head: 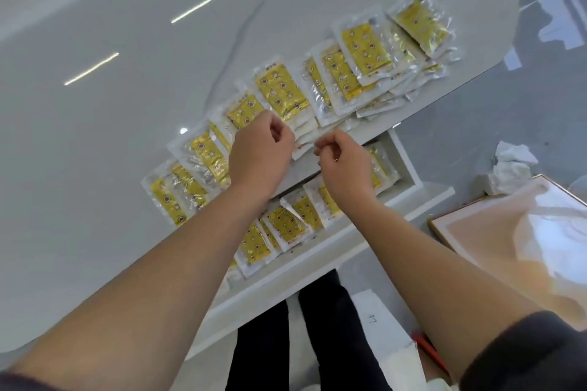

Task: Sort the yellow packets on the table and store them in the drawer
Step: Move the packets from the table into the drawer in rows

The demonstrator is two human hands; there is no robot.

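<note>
Glossy white table (127,143), with yellow packets (281,94) shingled along its near edge and more in the open drawer (408,167) below. A careless tug could spill the overhanging ones onto the floor. My left hand (260,149) and right hand (344,162) meet knuckles-up at the edge, fingers curled at a packet's border. I can't tell whether they grip it.

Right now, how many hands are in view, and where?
2. The left hand is over the yellow packets at the table edge; the right hand is beside it, above the open drawer. Whether either grips a packet is unclear.

packets (281,94) on table (95,136); others in drawer (409,168)
</note>
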